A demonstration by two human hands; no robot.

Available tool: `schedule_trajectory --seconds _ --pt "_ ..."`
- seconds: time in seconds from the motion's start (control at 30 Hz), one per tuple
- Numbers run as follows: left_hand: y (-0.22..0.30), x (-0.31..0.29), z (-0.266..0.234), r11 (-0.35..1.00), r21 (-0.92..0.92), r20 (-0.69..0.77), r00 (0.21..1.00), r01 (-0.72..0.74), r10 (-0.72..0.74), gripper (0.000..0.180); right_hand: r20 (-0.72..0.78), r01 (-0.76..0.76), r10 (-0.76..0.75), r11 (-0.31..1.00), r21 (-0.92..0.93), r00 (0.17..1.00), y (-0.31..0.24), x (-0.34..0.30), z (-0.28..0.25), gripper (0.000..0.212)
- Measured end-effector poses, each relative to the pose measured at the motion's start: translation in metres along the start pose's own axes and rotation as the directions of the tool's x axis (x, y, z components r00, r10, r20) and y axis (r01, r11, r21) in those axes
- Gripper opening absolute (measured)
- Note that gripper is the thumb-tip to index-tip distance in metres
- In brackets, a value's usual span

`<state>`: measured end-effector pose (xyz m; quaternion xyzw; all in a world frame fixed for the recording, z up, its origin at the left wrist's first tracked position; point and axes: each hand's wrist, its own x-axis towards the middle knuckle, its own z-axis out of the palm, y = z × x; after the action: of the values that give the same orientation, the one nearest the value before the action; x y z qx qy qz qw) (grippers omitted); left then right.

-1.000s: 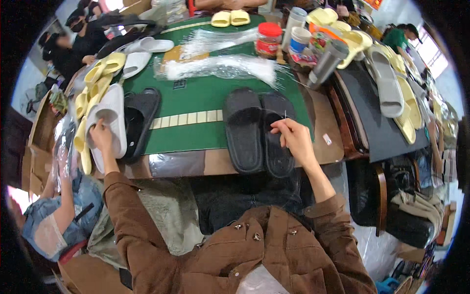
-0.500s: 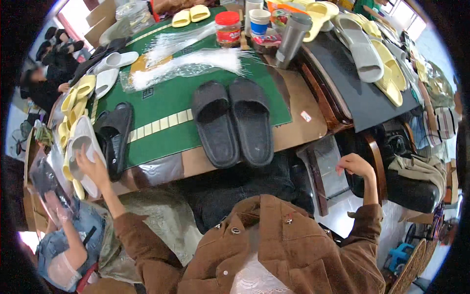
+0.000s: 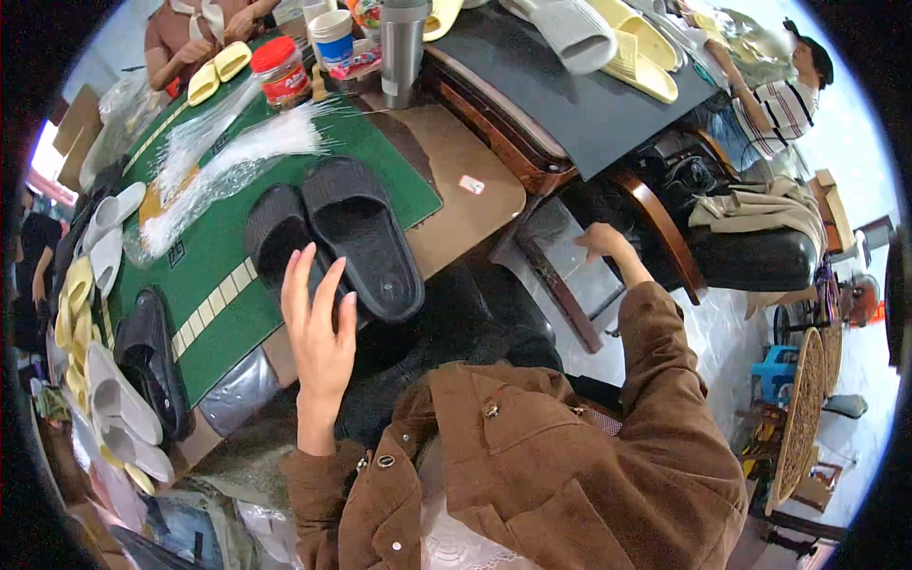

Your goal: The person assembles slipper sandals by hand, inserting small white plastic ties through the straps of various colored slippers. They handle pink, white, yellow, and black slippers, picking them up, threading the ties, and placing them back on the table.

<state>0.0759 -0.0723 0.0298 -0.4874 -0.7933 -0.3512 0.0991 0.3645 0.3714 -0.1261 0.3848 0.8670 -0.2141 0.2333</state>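
Observation:
A pair of black slide sandals [image 3: 363, 233] lies side by side on the green mat [image 3: 220, 271], near the table's front edge. My left hand [image 3: 321, 337] is raised before them, empty, its fingers spread. Its fingertips overlap the left slide in view; whether they touch it I cannot tell. Off to the right, my right hand [image 3: 608, 249] hangs in the air beside the table with loosely bent, parted fingers and nothing in it. Another black slide [image 3: 152, 361] rests farther left on the mat, beside a grey slide [image 3: 123, 408].
Bundles of thin white strips [image 3: 233, 157] lie across the mat. A red-lidded jar [image 3: 280, 71], paper cups [image 3: 332, 38] and a steel tumbler [image 3: 403, 52] stand behind. Yellow and grey slides cover a dark side table [image 3: 579, 114]. A black chair [image 3: 760, 256] stands right. Other people are around.
My left hand has left the grey slide and swung right to the black pair. The view has turned right, so the table sits farther left. My right hand stays empty.

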Motion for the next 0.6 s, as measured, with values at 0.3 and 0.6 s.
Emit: schedule_trajectory --seconds 0.3,0.6 --pt "-0.012 -0.005 0.025 0.987 0.162 0.199 0.98 -0.02 -0.013 0.046 -0.003 0.301 -0.331 0.854 0.425 0.943 -0.072 -0.079 -0.074 0.043" --pt "0.07 0.012 0.008 0.609 -0.726 0.343 0.936 0.319 -0.081 0.053 -0.252 0.578 -0.8 0.14 0.804 0.544 -0.267 -0.209 -0.127 0.031"
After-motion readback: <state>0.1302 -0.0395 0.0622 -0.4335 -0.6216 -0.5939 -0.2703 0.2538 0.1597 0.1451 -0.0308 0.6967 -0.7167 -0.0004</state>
